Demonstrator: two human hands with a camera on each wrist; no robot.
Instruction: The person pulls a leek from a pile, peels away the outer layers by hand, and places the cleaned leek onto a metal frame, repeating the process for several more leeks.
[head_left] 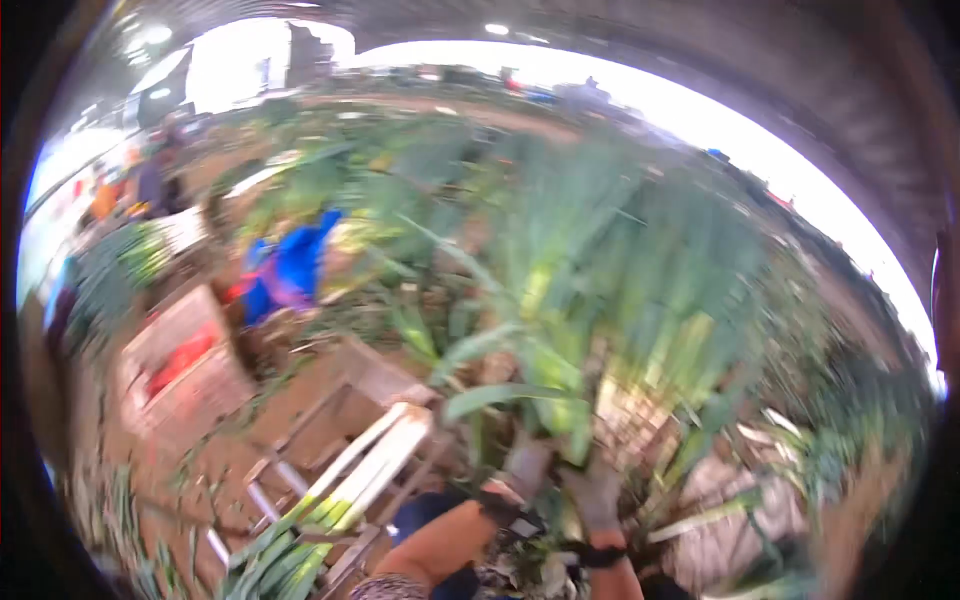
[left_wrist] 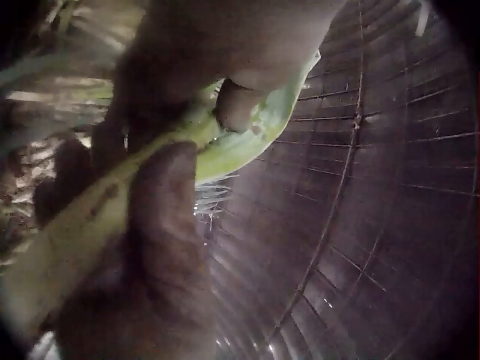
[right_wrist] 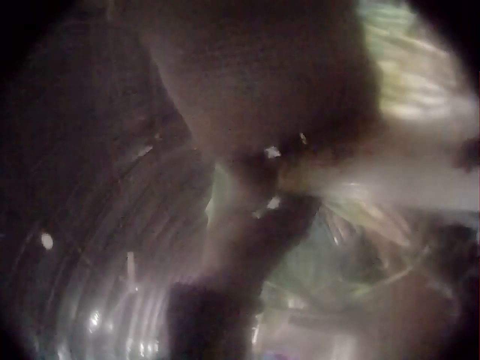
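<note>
Both hands are gloved and close together at the bottom middle of the head view. My left hand (head_left: 525, 468) grips a leek (head_left: 568, 405), whose green leaves rise in front of me. In the left wrist view the thumb and fingers (left_wrist: 166, 210) curl round its pale green stalk (left_wrist: 79, 240). My right hand (head_left: 597, 497) is just beside it at the lower part of the same leek. In the right wrist view, dark and blurred, the fingers (right_wrist: 259, 232) bend round a pale shaft (right_wrist: 397, 176). The leek's root end is hidden by the hands.
A dense stand of leeks (head_left: 660, 290) is right ahead. Trimmed leeks (head_left: 375, 470) with white shafts lie across a wooden crate (head_left: 345, 400) to the left. Farther left are another crate (head_left: 215, 395) with red contents and blue cloth (head_left: 298, 265). A pale sack (head_left: 740, 520) lies at right.
</note>
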